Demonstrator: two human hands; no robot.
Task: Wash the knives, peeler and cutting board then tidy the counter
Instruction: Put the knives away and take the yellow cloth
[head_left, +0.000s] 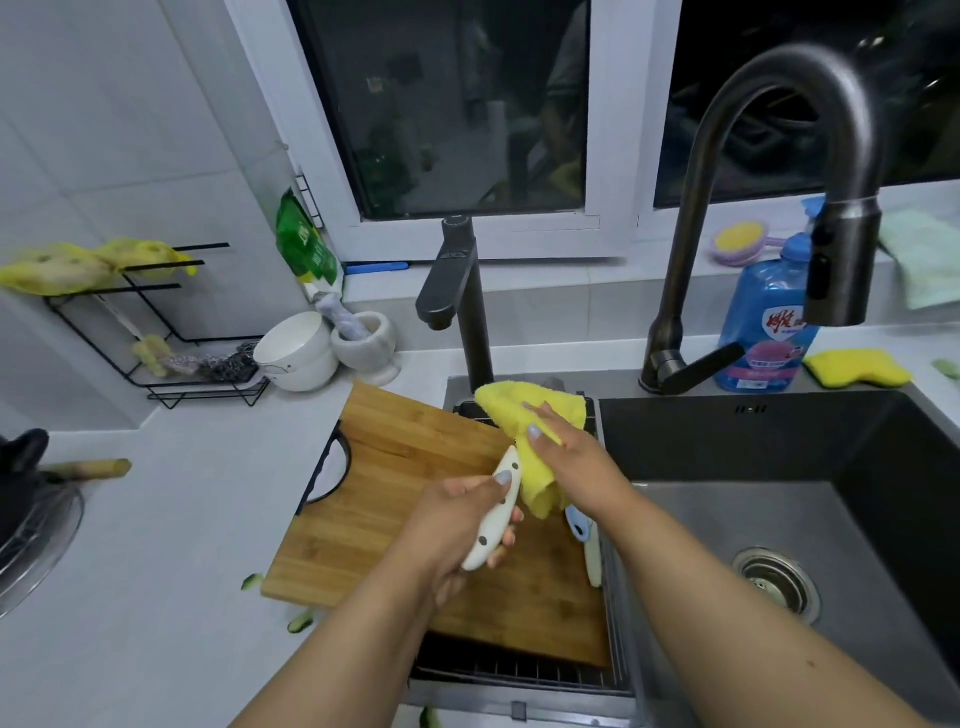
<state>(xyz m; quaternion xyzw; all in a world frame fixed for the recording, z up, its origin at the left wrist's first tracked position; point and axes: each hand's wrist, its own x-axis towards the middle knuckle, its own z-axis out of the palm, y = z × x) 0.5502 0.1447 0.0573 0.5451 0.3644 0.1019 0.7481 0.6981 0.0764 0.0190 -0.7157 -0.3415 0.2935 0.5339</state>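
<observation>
My left hand (457, 525) grips the white riveted handle of a knife (493, 512) above the wooden cutting board (405, 483). The blade is hidden inside a yellow cloth (535, 441), which my right hand (576, 457) wraps and pinches around it. The board lies across a dark wire rack (519, 670) at the left end of the sink. Under my right wrist, on the board's right edge, lies a second utensil (586, 540) with a pale blue and cream handle; I cannot tell whether it is the peeler or a knife.
The grey sink basin (727, 519) with its drain (777, 582) lies to the right, under a tall dark tap (779, 156). A blue soap bottle (763, 322) and yellow sponge (857, 368) stand behind. Bowls (296, 353), a mortar (366, 340) and green peel scraps (300, 621) sit on the left counter.
</observation>
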